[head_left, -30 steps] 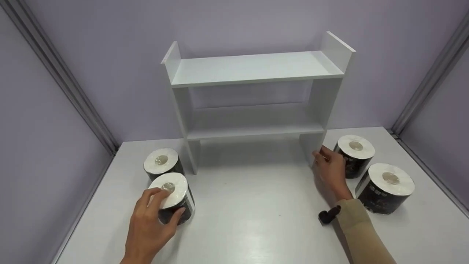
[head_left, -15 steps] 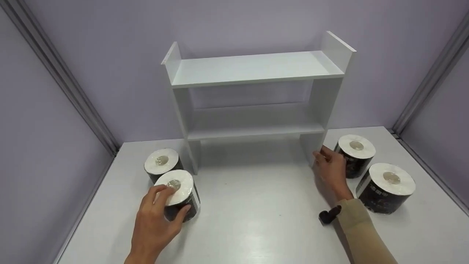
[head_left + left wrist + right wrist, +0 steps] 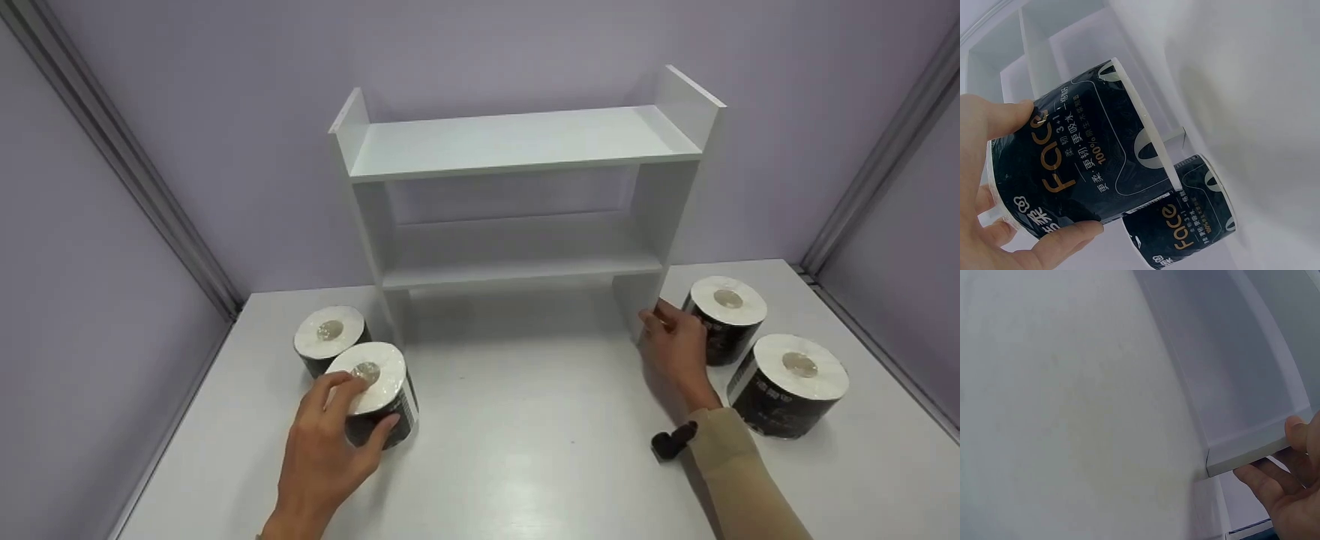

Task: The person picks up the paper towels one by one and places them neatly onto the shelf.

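My left hand (image 3: pixel 322 442) grips a toilet paper roll (image 3: pixel 1084 152) in dark printed wrap, thumb on one side and fingers on the other. In the head view this roll overlaps a second roll (image 3: pixel 330 334) standing behind it, left of the white shelf (image 3: pixel 525 142). The left wrist view shows the held roll tilted, its white end rim facing the table. At the shelf's right side panel (image 3: pixel 1247 455), my right hand (image 3: pixel 677 352) pinches the lower front edge between thumb and fingers.
Two more wrapped rolls, a rear one (image 3: pixel 731 334) and a nearer one (image 3: pixel 784 412), stand right of the shelf. A black device (image 3: pixel 673 442) sits at the right wrist. Purple walls enclose the white table (image 3: pixel 510 450) behind and at both sides.
My left hand has carried the roll a little to the right and away from me, toward the shelf's left panel. The right hand stays on the shelf's right panel.
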Tool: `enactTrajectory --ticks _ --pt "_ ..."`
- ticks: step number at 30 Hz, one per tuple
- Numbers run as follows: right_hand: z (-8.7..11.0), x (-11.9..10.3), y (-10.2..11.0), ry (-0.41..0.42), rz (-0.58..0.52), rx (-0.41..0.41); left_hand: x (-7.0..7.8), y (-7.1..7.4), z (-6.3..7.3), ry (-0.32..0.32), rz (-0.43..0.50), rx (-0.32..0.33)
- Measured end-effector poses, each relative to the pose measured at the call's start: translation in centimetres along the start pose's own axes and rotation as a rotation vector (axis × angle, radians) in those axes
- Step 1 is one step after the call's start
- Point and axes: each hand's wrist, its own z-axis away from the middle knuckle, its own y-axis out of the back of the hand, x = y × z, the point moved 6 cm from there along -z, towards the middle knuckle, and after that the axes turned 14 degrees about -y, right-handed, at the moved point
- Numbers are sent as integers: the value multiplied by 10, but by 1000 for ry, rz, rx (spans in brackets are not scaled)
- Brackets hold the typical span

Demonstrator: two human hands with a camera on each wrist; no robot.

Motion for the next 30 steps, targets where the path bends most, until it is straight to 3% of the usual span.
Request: enactTrajectory --ticks 8,30 --pt "0 2 -1 -14 -12 -29 1 -7 -6 23 15 -29" --pt "-4 -2 -2 23 -27 -13 10 -9 -27 -50 33 -9"
